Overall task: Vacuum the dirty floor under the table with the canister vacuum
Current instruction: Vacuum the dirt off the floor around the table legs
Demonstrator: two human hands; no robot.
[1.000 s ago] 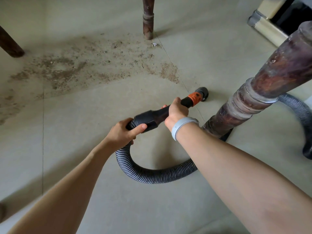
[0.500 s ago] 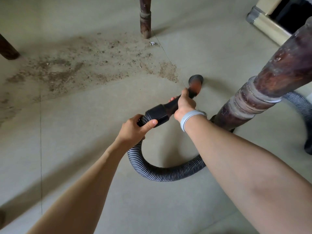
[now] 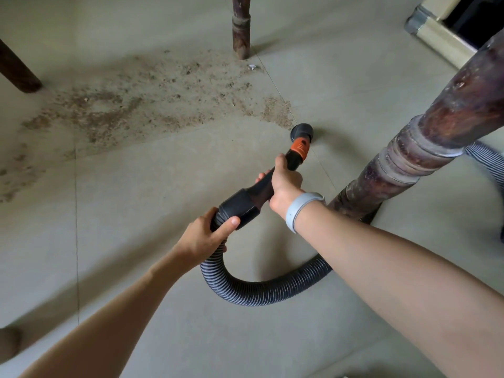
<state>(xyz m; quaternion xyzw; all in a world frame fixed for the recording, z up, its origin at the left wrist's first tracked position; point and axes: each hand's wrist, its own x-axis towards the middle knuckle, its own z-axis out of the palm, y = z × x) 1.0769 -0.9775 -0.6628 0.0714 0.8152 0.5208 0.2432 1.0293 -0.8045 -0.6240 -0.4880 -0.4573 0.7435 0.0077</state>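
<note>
Spreading from the far left toward the middle, the brown dirt [image 3: 131, 110] lies on the floor [image 3: 136, 186] between the table legs, seemingly untouched, so I judge the vacuuming is only about to begin. Nearer, the left hand [image 3: 207, 236] curls round the black cuff where the ribbed hose [image 3: 261, 293] joins the handle. Just right of it, the right hand [image 3: 285, 184] grips the black wand below its orange collar. The nozzle [image 3: 302, 132] sits at the right edge of the dirt, at or just above the floor; I cannot tell whether it touches. The next move calls for sweeping it leftward through the grit, low and slow. At far right the thick table leg [image 3: 425, 148] hides part of the hose, and the canister itself is out of view. A pale scrap [image 3: 252, 67] near the far leg [image 3: 241, 25] is too small to identify.
</note>
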